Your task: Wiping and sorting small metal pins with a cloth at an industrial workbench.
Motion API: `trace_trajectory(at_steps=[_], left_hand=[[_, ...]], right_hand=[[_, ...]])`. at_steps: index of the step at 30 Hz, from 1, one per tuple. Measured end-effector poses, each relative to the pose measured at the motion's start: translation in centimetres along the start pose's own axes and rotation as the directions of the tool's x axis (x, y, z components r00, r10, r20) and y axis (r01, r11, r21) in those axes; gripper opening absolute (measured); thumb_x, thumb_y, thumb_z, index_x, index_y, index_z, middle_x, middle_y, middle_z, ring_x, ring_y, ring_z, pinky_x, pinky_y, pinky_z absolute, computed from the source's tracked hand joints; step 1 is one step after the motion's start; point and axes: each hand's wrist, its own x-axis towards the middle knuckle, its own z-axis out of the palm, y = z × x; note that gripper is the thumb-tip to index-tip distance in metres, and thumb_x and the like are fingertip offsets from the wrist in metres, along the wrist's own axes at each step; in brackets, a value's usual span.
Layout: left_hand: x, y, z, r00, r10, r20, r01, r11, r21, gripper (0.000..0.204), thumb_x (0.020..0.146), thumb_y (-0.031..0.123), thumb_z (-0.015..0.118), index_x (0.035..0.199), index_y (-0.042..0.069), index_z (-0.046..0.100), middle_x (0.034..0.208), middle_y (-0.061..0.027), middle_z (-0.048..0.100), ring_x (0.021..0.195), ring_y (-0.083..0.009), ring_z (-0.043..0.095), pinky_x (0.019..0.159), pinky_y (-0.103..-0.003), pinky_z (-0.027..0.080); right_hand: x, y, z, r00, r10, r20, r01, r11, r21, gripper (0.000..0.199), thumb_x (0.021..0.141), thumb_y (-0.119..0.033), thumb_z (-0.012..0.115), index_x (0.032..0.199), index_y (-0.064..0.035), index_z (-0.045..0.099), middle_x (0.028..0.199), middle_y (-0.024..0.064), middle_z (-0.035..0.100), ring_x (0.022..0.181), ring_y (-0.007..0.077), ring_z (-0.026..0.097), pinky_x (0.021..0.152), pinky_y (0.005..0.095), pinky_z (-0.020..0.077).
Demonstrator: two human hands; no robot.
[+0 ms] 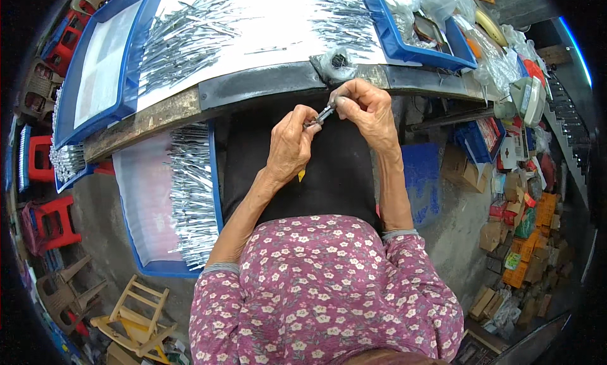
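Observation:
Both hands meet just in front of the table edge, above my dark lap. My left hand (291, 142) is closed, its thumb and fingers pinching one end of a slim silvery metal part (325, 114). The other end is pinched by my right hand (368, 112), with thumb and forefinger together. Fingertips cover parts of it, so its exact kind is unclear. On the white tabletop beyond lie a large heap of thin silvery strips (183, 39) at left and another heap (344, 20) at right. A clear plastic-lined holder (338, 62) with dark bits sits at the edge.
A blue tray (129, 74) rests on the table's left side, another blue tray (420, 56) with plastic bags on the right. Below left, a blue-rimmed tray (165, 268) holds many silvery strips. Red stools (57, 222), a wooden folding chair (140, 314) and cardboard boxes (465, 167) stand around.

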Motion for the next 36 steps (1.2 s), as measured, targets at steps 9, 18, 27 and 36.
trace_trajectory(at_steps=[9, 18, 27, 36], left_hand=[[-0.1, -0.9, 0.1, 0.993, 0.100, -0.068, -0.090, 0.987, 0.133, 0.015, 0.075, -0.005, 0.055, 0.086, 0.001, 0.047, 0.070, -0.0099, 0.053, 0.060, -0.0221, 0.054, 0.054, -0.032, 0.043], [0.0, -1.1, 0.0, 0.978, 0.195, -0.079, -0.166, 0.944, 0.284, 0.017, 0.069, -0.009, 0.055, 0.081, 0.000, 0.046, 0.069, -0.0111, 0.052, 0.059, -0.0256, 0.054, 0.052, -0.033, 0.042], [0.2, -0.8, 0.0, 0.988, 0.137, -0.073, -0.120, 0.973, 0.196, 0.023, 0.062, -0.012, 0.050, 0.081, 0.000, 0.046, 0.070, -0.0146, 0.051, 0.066, -0.0326, 0.053, 0.058, -0.039, 0.043], [-0.1, -0.8, -0.1, 0.988, 0.138, -0.070, -0.121, 0.972, 0.199, 0.023, 0.063, -0.012, 0.051, 0.082, 0.001, 0.046, 0.071, -0.0147, 0.051, 0.066, -0.0327, 0.054, 0.058, -0.040, 0.043]], right_hand=[[0.2, -0.4, 0.5, 0.996, 0.087, 0.025, -0.089, 0.992, 0.086, 0.006, 0.081, -0.002, 0.053, 0.082, 0.0032, 0.057, 0.065, 0.0045, 0.057, 0.055, 0.0070, 0.053, 0.048, 0.0178, 0.0427], [0.0, -0.9, 0.8, 0.997, 0.080, 0.008, -0.079, 0.995, -0.059, 0.006, 0.081, 0.001, 0.052, 0.083, 0.0049, 0.056, 0.067, 0.0056, 0.057, 0.058, 0.0084, 0.056, 0.049, 0.0190, 0.0463], [-0.4, -0.2, 1.9, 0.995, 0.087, -0.039, -0.087, 0.996, -0.015, 0.006, 0.082, -0.001, 0.054, 0.082, 0.0035, 0.057, 0.065, 0.0045, 0.057, 0.056, 0.0081, 0.056, 0.051, 0.0197, 0.0472], [-0.1, 0.0, 0.8, 0.993, 0.100, 0.068, -0.099, 0.995, -0.011, 0.005, 0.077, -0.002, 0.058, 0.075, 0.0019, 0.060, 0.064, 0.0031, 0.058, 0.056, 0.0081, 0.056, 0.049, 0.0194, 0.0442]])
